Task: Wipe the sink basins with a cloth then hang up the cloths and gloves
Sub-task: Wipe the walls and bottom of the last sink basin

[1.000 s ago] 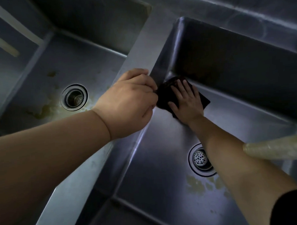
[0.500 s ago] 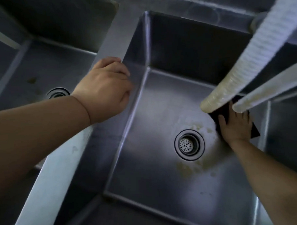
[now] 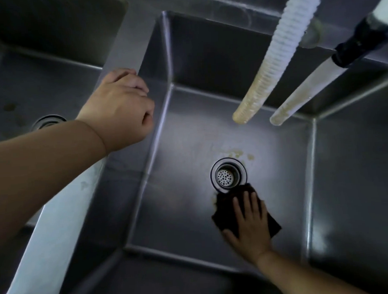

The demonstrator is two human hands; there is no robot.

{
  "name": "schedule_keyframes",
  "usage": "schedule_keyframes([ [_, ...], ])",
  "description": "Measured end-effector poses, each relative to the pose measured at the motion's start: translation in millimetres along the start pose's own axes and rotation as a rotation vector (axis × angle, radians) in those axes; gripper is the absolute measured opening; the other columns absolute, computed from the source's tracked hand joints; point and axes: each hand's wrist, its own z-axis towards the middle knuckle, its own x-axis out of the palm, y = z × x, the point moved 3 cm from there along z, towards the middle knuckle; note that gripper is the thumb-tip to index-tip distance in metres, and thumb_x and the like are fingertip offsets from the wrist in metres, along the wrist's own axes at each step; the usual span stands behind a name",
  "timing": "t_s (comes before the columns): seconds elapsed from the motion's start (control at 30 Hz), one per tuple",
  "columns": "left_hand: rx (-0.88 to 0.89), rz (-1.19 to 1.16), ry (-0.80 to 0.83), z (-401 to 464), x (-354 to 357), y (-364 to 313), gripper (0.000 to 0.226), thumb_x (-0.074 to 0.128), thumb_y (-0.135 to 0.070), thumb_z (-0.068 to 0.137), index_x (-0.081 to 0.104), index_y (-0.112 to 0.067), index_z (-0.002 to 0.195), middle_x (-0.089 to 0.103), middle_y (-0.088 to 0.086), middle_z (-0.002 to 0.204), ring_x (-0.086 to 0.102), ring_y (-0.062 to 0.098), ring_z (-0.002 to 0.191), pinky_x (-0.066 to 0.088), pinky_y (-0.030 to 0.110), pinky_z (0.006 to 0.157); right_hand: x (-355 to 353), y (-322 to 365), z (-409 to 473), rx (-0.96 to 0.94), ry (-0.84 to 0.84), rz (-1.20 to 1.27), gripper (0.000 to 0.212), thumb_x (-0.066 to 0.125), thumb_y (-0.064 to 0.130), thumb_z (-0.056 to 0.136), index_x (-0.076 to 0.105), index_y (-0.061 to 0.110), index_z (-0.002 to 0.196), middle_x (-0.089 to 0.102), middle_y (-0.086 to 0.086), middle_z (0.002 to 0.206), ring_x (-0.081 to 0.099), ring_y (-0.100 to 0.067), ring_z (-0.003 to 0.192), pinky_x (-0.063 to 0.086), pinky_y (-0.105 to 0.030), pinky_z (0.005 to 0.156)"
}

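Observation:
A steel sink has two basins in view. My right hand (image 3: 248,224) presses flat on a dark cloth (image 3: 226,203) lying on the floor of the right basin (image 3: 186,202), just below the round drain (image 3: 228,175). The cloth's top edge touches the drain's rim. Yellowish stains (image 3: 240,154) lie on the floor above the drain. My left hand (image 3: 120,107) rests curled on the steel divider (image 3: 131,49) between the basins, holding nothing loose. The left basin (image 3: 41,86) shows part of its own drain (image 3: 47,121) behind my forearm.
A ribbed whitish hose (image 3: 273,61) and a smooth clear hose (image 3: 304,93) with a black fitting (image 3: 357,48) hang down over the back of the right basin. The basin's walls rise steeply on all sides.
My right hand has slid the cloth from the basin's back left corner to the right side, then forward to just below the drain. My left hand stays on the divider.

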Motion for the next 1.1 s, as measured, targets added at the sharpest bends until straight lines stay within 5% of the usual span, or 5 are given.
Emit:
schedule_keyframes([
  [0.3, 0.019, 0.0, 0.007, 1, 2, 3, 0.022, 0.05, -0.015, 0.073, 0.068, -0.013, 0.06, 0.066, 0.003, 0.063, 0.061, 0.027, 0.095, 0.031, 0.041, 0.104, -13, 71, 84, -0.355, -0.023, 0.085, 0.074, 0.046, 0.053, 0.084, 0.023, 0.026, 0.15, 0.022, -0.015, 0.155, 0.013, -0.033, 0.144, 0.008, -0.054, 0.115],
  [0.43, 0.018, 0.009, 0.019, 2, 2, 2, 0.025, 0.048, -0.015, 0.074, 0.068, -0.014, 0.059, 0.066, 0.002, 0.062, 0.061, 0.027, 0.095, 0.029, 0.04, 0.105, -36, 65, 156, -0.227, -0.054, 0.076, 0.065, 0.04, 0.044, 0.088, 0.027, 0.024, 0.149, 0.021, -0.013, 0.156, 0.011, -0.033, 0.145, 0.001, -0.05, 0.117],
  [0.67, 0.034, 0.028, 0.093, 3, 1, 0, 0.04, 0.035, -0.024, 0.081, 0.069, -0.012, 0.064, 0.066, 0.004, 0.067, 0.059, 0.029, 0.099, 0.03, 0.043, 0.107, -52, -2, 203, 0.019, -0.089, 0.037, 0.063, 0.027, 0.043, 0.094, 0.007, 0.024, 0.151, 0.007, -0.009, 0.159, -0.001, -0.028, 0.146, -0.008, -0.044, 0.117],
  [0.87, 0.034, 0.079, 0.115, 3, 0, -2, 0.04, 0.035, -0.025, 0.08, 0.069, -0.012, 0.064, 0.066, 0.006, 0.067, 0.059, 0.031, 0.099, 0.03, 0.044, 0.106, -50, -58, 158, 0.209, -0.075, 0.058, 0.071, 0.014, 0.049, 0.087, 0.013, 0.019, 0.151, 0.008, -0.014, 0.158, 0.001, -0.03, 0.146, -0.005, -0.044, 0.116],
  [1.1, 0.097, 0.201, 0.13, 2, 0, -10, 0.033, 0.043, -0.024, 0.079, 0.072, -0.011, 0.069, 0.069, 0.01, 0.073, 0.058, 0.033, 0.102, 0.028, 0.045, 0.105, -34, -43, 67, 0.324, -0.017, 0.069, 0.071, 0.024, 0.047, 0.086, 0.029, 0.011, 0.147, 0.024, -0.02, 0.153, 0.017, -0.036, 0.143, 0.007, -0.049, 0.116],
])
